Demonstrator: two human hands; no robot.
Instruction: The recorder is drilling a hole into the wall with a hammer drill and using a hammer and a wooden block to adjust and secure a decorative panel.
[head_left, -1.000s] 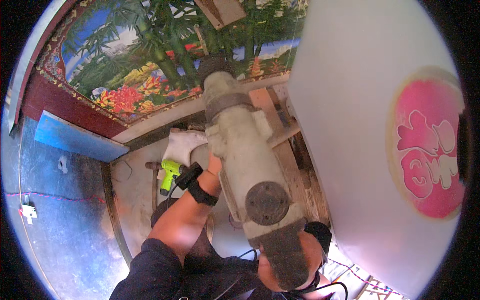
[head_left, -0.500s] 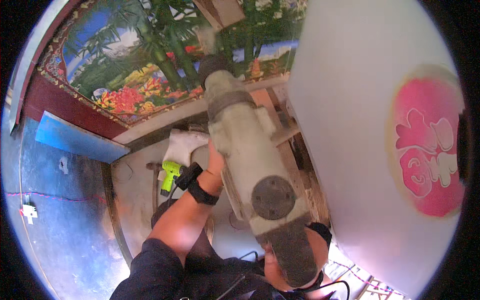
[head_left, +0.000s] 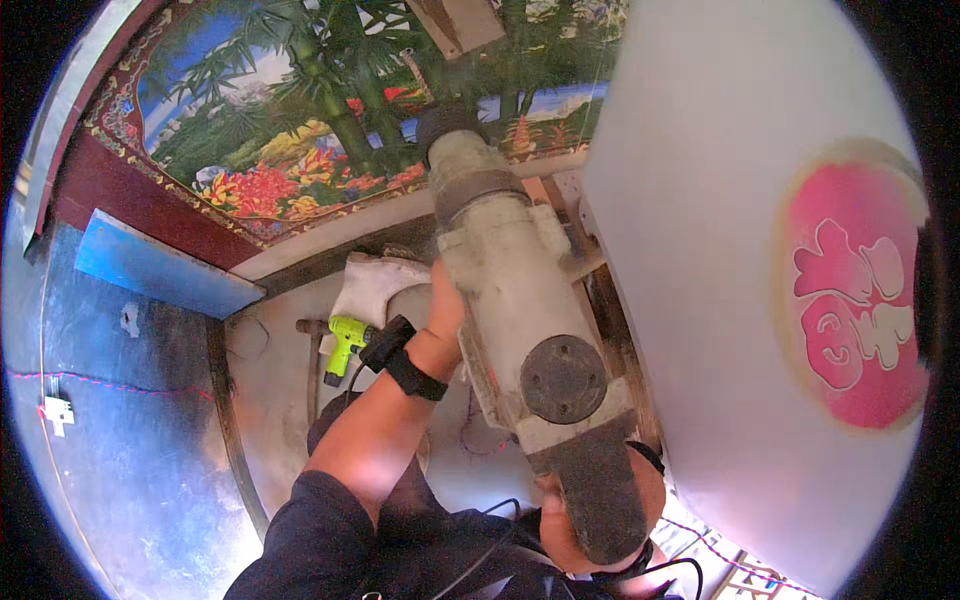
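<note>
Gripping the rear handle of a dusty rotary hammer (head_left: 520, 320), the right hand (head_left: 600, 520) has fingers wrapped tight; the left hand (head_left: 445, 300) clasps its body farther up, beyond a lime-green drill (head_left: 345, 345).

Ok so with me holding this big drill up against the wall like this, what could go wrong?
The heavy rotary hammer drill could twist or kick if its bit binds; your left hand only steadies the body's side, while the right hand takes the rear handle. The black cable trails across your chest and might snag. The white panel stands very close on the right, so a slip could knock it.
</note>
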